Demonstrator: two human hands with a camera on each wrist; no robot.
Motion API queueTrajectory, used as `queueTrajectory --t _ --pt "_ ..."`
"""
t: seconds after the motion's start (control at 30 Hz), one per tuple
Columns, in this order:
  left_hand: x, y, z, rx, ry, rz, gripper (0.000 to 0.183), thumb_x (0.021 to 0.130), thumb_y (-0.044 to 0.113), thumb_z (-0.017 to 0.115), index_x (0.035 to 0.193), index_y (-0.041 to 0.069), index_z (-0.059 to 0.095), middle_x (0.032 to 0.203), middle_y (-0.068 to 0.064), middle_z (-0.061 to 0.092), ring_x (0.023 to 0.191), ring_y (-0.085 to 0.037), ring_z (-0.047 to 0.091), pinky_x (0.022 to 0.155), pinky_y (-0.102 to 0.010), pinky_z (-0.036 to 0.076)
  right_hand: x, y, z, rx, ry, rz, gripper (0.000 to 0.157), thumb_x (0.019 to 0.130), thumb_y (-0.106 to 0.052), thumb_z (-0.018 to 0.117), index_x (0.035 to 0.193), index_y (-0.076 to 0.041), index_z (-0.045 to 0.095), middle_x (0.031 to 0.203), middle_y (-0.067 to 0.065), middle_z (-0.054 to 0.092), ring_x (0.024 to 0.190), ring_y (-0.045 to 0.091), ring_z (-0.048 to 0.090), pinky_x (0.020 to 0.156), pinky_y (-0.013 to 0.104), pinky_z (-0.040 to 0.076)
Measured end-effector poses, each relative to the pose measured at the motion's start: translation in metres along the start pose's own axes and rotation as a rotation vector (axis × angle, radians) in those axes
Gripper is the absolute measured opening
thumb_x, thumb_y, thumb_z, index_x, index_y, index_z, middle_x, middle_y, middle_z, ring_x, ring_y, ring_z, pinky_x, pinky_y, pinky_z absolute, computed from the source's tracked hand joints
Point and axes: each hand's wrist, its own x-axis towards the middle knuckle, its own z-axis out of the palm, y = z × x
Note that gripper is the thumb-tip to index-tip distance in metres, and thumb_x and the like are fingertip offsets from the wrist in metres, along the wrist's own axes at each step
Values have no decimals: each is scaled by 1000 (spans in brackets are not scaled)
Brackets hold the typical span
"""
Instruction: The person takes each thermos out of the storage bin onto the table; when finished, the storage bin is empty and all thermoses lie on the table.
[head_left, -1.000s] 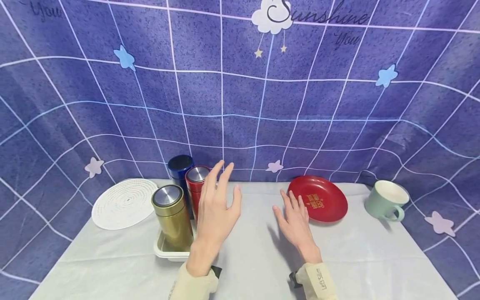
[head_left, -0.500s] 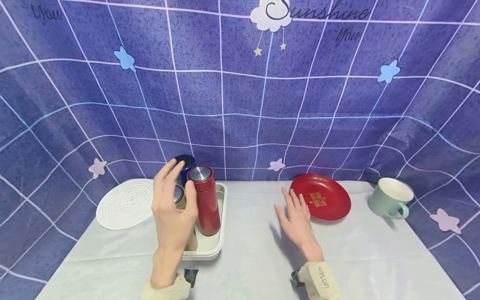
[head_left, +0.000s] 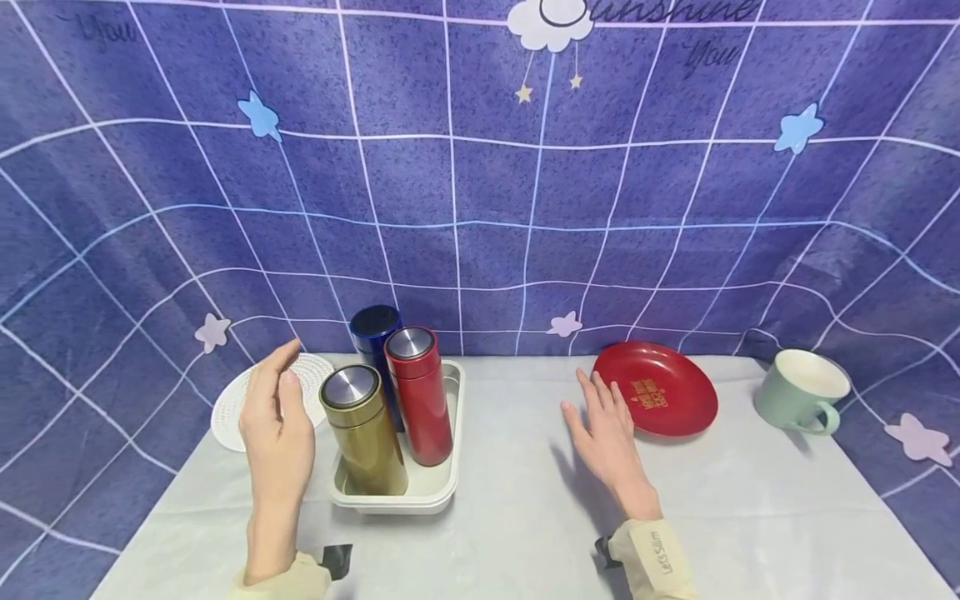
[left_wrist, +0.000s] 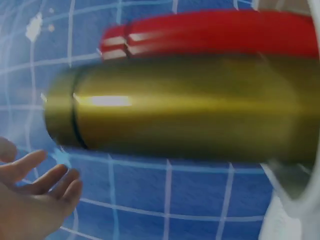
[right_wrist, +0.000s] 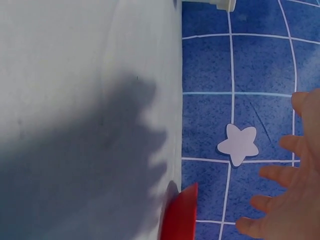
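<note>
My left hand point(head_left: 276, 442) is raised at the left with nothing in it, beside a gold thermos point(head_left: 365, 433). In the left wrist view its relaxed fingers are apart from the gold thermos point(left_wrist: 175, 110), with a red thermos point(left_wrist: 215, 35) beyond. The gold thermos, the red thermos point(head_left: 422, 396) and a dark blue thermos point(head_left: 375, 325) stand upright in a white tray point(head_left: 401, 505). My right hand point(head_left: 609, 433) hovers over the table with fingers spread, holding nothing, just left of a red plate point(head_left: 686, 392).
A white round woven mat point(head_left: 232, 412) lies at the back left, partly behind my left hand. At the back right stands a pale green mug point(head_left: 787, 400), its handle facing the front right. A blue gridded curtain point(head_left: 487, 183) rises along the table's back edge.
My left hand has swept left from in front of the red and gold thermoses to the tray's left side, uncovering them. The right hand has kept its place; the view has shifted slightly.
</note>
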Motion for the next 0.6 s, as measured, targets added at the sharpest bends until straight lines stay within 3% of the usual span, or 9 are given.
queueTrajectory --t 0.1,0.2,0.33,0.4,0.5,0.6 --pt "-3 -17 -7 21 -77 -114 36 103 7 37 130 -3 58 127 -18 61 112 6 52 95 -8 40 1 0 0 3 0 0 62 98 -35 53 153 -13 33 156 23 29 144 47 17 113 68 14" --pt "-8 -36 -13 51 -171 -242 39 104 11 33 135 -3 54 132 -20 59 110 2 53 92 -4 38 1 -1 -1 8 0 -3 62 98 -35 53 153 -14 33 156 23 29 144 47 17 113 69 14" --pt "-16 -60 -20 73 -364 -393 43 104 9 28 142 -4 44 142 -24 49 122 -20 53 88 1 34 0 -1 -1 12 -3 -1 62 98 -36 52 153 -14 32 156 23 29 144 47 17 112 70 16" --pt "-20 -70 -23 53 -475 -454 45 103 6 27 145 -7 36 147 -27 41 130 -33 47 93 -1 35 0 0 -1 16 -1 1 62 98 -35 52 153 -14 32 156 23 29 144 48 17 111 70 16" --pt "-25 -80 -28 15 -631 -544 49 100 1 28 148 -10 26 151 -31 30 138 -43 36 109 -23 39 0 -1 -1 19 4 -2 62 98 -35 53 153 -14 33 156 22 29 143 48 17 111 71 17" --pt "-30 -90 -32 -3 -762 -610 58 96 -2 32 151 -9 17 154 -31 23 141 -46 27 116 -51 28 0 -2 0 26 -1 -3 62 98 -35 52 153 -14 33 156 22 29 144 47 17 110 71 17"
